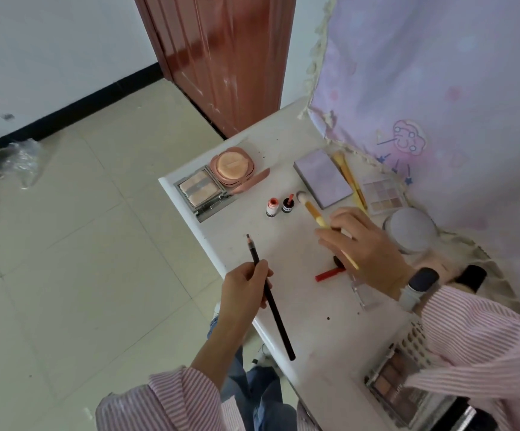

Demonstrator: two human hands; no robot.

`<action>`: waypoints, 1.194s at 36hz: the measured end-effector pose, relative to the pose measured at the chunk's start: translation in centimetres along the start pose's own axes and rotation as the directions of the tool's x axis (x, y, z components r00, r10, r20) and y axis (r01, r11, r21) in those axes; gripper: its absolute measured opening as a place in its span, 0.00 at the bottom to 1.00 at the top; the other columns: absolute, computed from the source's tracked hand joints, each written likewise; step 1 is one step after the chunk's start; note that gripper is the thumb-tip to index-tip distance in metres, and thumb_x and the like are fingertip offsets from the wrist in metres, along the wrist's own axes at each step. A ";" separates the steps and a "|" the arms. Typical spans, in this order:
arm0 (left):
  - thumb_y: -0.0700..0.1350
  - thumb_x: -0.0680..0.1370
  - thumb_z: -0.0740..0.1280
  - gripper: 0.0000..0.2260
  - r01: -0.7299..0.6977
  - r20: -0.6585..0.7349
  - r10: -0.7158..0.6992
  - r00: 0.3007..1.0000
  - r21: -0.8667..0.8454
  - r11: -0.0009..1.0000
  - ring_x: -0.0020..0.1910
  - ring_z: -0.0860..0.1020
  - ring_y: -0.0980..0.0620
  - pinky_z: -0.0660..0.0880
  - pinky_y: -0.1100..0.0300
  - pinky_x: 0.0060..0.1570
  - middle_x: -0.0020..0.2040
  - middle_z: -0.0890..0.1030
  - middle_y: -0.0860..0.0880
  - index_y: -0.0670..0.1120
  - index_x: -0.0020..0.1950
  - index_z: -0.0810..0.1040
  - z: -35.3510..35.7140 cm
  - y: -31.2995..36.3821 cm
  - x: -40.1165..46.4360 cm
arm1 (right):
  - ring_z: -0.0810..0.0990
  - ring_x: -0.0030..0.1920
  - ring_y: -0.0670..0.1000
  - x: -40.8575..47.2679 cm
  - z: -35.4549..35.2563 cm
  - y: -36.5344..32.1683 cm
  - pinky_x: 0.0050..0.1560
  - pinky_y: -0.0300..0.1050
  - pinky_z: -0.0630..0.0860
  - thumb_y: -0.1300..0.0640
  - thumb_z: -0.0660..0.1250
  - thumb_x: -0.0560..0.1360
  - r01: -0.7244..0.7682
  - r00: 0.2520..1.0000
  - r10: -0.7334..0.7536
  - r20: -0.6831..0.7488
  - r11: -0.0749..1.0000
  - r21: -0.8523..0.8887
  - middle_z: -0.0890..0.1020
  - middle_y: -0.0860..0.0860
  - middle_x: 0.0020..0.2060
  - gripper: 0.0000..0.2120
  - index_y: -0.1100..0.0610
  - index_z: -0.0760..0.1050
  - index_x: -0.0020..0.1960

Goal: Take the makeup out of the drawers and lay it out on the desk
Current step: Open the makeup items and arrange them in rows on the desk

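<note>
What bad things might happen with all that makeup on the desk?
The two little open bottles stand right by the yellow brush in the right hand; a sweep might tip and spill them. The silver compact sits at the desk edge and may get nudged off. The black pencil in the left hand hangs over the floor and could drop.

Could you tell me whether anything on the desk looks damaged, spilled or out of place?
Mostly tidy. The desk has a few small dark specks, one near the front edge. Two small bottles stand uncapped. The pink cloth has a frayed edge. The left hand holds a pencil, the right hand a brush.
</note>
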State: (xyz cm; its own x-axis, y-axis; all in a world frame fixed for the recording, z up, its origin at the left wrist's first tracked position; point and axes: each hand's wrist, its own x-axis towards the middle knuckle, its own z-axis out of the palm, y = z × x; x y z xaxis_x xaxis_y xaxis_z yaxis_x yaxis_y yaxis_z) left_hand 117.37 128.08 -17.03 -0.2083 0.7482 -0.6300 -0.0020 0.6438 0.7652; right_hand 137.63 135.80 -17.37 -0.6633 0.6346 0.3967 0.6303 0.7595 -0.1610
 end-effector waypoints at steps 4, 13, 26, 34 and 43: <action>0.42 0.79 0.61 0.11 0.036 0.012 -0.036 0.999 -0.007 0.999 0.26 0.72 0.54 0.72 0.63 0.28 0.30 0.77 0.48 0.39 0.40 0.79 -0.2 -0.2 0.3 | 0.74 0.48 0.57 1.8 2.2 1.2 0.43 0.53 0.74 0.62 0.67 0.74 -0.052 0.998 0.047 -0.050 0.993 -0.110 0.80 0.55 0.43 0.07 0.59 0.80 0.51; 0.43 0.79 0.63 0.10 -0.011 0.008 0.012 1.000 -0.051 0.999 0.27 0.75 0.51 0.77 0.55 0.37 0.31 0.78 0.48 0.41 0.41 0.80 -0.3 -0.2 0.6 | 0.70 0.53 0.54 2.3 3.9 2.4 0.45 0.48 0.63 0.67 0.55 0.70 -0.097 0.993 0.114 0.042 0.954 -0.284 0.82 0.50 0.49 0.19 0.56 0.79 0.53; 0.43 0.77 0.66 0.07 -0.074 0.040 0.089 0.995 -0.274 0.959 0.36 0.82 0.48 0.78 0.63 0.36 0.38 0.82 0.42 0.39 0.45 0.81 -0.1 0.2 0.0 | 0.74 0.29 0.38 0.7 -0.5 -8.0 0.34 0.35 0.71 0.47 0.56 0.79 -0.673 0.613 0.278 0.740 0.674 0.304 0.79 0.45 0.37 0.12 0.48 0.70 0.59; 0.40 0.79 0.62 0.07 -0.183 -0.072 0.168 0.983 -0.438 0.880 0.32 0.79 0.50 0.77 0.60 0.34 0.38 0.78 0.45 0.40 0.53 0.76 -2.2 0.2 0.2 | 0.71 0.32 0.51 1.2 -1.0 -5.0 0.36 0.41 0.68 0.56 0.55 0.81 -0.772 0.559 0.336 0.758 0.544 0.328 0.74 0.48 0.32 0.10 0.49 0.73 0.45; 0.34 0.78 0.60 0.06 -0.302 0.076 0.326 0.942 -0.231 0.925 0.28 0.74 0.52 0.73 0.62 0.31 0.29 0.76 0.50 0.38 0.46 0.76 -4.5 -0.5 0.4 | 0.79 0.45 0.58 1.6 -1.6 -4.1 0.49 0.52 0.75 0.53 0.55 0.80 -0.745 0.521 0.316 0.793 0.622 0.242 0.81 0.54 0.43 0.12 0.45 0.73 0.41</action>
State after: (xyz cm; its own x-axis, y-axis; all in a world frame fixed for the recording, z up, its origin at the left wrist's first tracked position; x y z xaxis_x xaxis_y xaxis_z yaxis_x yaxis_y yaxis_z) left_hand 112.92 127.40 -17.07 -0.1225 0.9272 -0.3539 -0.1646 0.3326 0.9286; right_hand 134.65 133.48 -14.59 -0.4667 0.6840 -0.5606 0.7884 0.0346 -0.6142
